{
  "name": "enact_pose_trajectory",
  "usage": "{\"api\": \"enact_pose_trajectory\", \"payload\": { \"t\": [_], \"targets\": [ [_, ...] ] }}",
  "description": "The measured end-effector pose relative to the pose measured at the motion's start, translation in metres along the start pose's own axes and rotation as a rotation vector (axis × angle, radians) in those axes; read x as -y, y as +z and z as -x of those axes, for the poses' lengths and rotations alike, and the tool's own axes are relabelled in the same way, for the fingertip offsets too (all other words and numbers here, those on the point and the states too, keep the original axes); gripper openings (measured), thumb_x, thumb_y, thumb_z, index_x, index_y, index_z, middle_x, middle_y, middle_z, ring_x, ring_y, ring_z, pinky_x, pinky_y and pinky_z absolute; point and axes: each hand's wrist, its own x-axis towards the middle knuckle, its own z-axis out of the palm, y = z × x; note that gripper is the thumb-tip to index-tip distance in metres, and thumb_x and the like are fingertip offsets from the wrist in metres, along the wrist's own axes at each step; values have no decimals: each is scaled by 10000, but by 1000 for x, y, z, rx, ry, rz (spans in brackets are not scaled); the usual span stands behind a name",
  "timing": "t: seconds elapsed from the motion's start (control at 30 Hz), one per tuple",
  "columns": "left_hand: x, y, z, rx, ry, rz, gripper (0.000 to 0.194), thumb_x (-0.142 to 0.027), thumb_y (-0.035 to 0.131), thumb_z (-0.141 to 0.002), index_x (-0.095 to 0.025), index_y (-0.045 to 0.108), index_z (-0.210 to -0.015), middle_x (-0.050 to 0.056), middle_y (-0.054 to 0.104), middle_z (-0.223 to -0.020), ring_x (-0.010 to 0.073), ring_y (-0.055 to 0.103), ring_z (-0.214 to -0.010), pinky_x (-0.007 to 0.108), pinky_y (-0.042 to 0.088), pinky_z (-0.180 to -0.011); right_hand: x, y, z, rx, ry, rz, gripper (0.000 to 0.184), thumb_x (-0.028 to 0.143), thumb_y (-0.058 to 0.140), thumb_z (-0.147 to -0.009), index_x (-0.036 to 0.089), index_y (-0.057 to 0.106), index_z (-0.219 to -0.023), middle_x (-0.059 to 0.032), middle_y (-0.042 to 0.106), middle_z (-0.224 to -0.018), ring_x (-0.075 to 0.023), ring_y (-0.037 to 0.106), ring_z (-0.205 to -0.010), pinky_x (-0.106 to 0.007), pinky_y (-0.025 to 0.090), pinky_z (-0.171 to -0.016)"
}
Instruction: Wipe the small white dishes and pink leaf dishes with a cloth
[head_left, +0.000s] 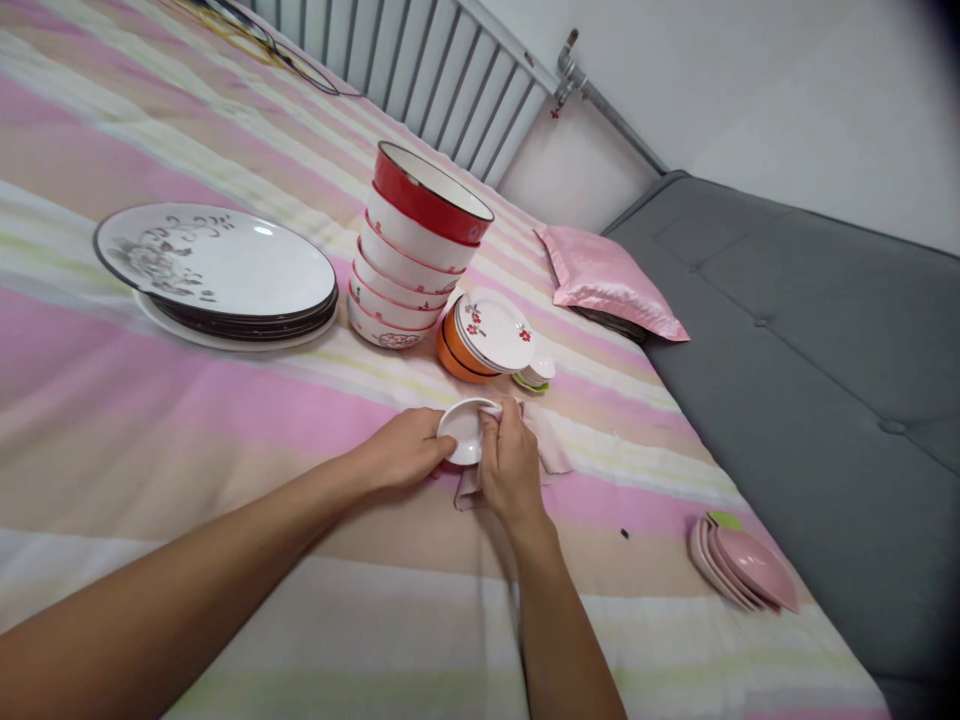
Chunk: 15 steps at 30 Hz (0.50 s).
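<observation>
A small white dish (463, 428) is held above the striped bedsheet, near the middle of the view. My left hand (409, 447) grips its left edge, thumb over the rim and the other fingers mostly hidden below. On the opposite side my right hand (511, 460) is closed on a pale pink cloth (551, 450), pressing it against the dish's right rim. Part of the cloth hangs under the right hand and spreads onto the sheet behind it. Just beyond stand orange bowls (457, 355) topped with small white plates (495, 330) bearing red flowers.
Large dark-rimmed plates (225, 260) lie stacked at left beside a tall stack of red and white bowls (409, 260). Tiny white dishes (537, 368) sit behind the cloth. Pink bowls (750, 568) rest at right near the grey headboard (787, 320). A pink pillow (607, 280) lies farther back.
</observation>
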Motion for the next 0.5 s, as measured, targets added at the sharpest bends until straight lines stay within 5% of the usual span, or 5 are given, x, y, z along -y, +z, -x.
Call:
{"api": "enact_pose_trajectory", "payload": {
  "t": [0.5],
  "targets": [
    [-1, -10, 3, 193, -125, -111, 173, -225, 388, -627, -166, 503, -511, 31, 565, -497, 166, 529, -496, 244, 346, -468, 5, -12, 2, 293, -182, 228, 202, 156, 315, -868, 195, 487, -966, -36, 606, -802, -192, 544, -698, -255, 311, -568]
  ]
}}
